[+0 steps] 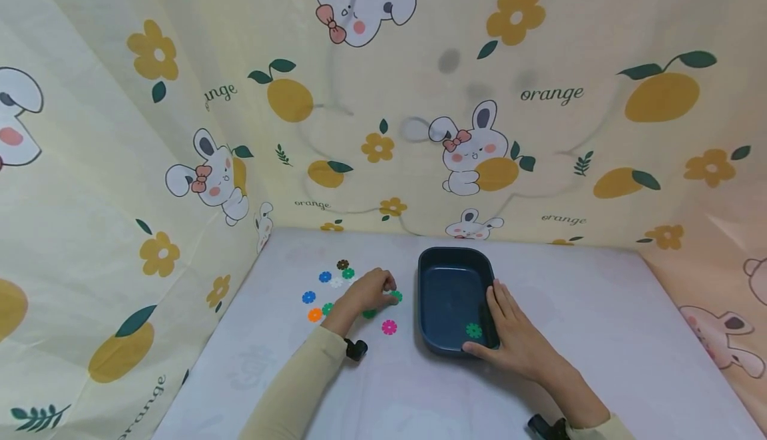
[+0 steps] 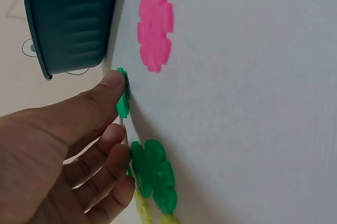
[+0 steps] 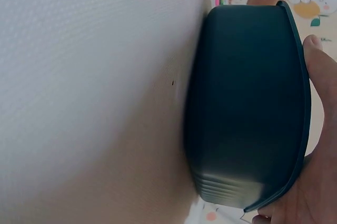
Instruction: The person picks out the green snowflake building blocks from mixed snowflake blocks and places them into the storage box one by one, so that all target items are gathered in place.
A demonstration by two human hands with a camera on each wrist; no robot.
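1. Left wrist view: we find one green flower-shaped piece (image 2: 124, 98) at the left thumb's tip, seen nearly edge-on; in the head view it sits around the middle of the frame, a little below centre.
2. We see the left hand (image 1: 362, 291) pinching that piece between thumb and forefinger, its other fingers curled. Whether the piece is off the table we cannot tell.
3. Close by, we have a pink piece (image 1: 389, 327) and, partly below the hand, a second green piece (image 1: 369, 314). Farther left in the frame lie more loose pieces, among them an orange piece (image 1: 315, 315), a blue piece (image 1: 308, 297) and a brown piece (image 1: 343, 264).
4. Just right of centre stands the dark bin (image 1: 454, 293), with a single green piece (image 1: 473, 330) on its floor, toward the lower right corner.
5. Our right hand (image 1: 521, 343) lies along the bin's right side, fingers extended, thumb at the near rim, bracing rather than clenching.
6. We judge the step in hand to be picking up a piece while the bin is steadied. The next move probably calls for keeping that pinch, lifting over the bin's left rim and letting go inside.
7. Beneath everything we see the white table (image 1: 383, 393); behind it hangs a rabbit-and-orange printed cloth (image 1: 575, 140).
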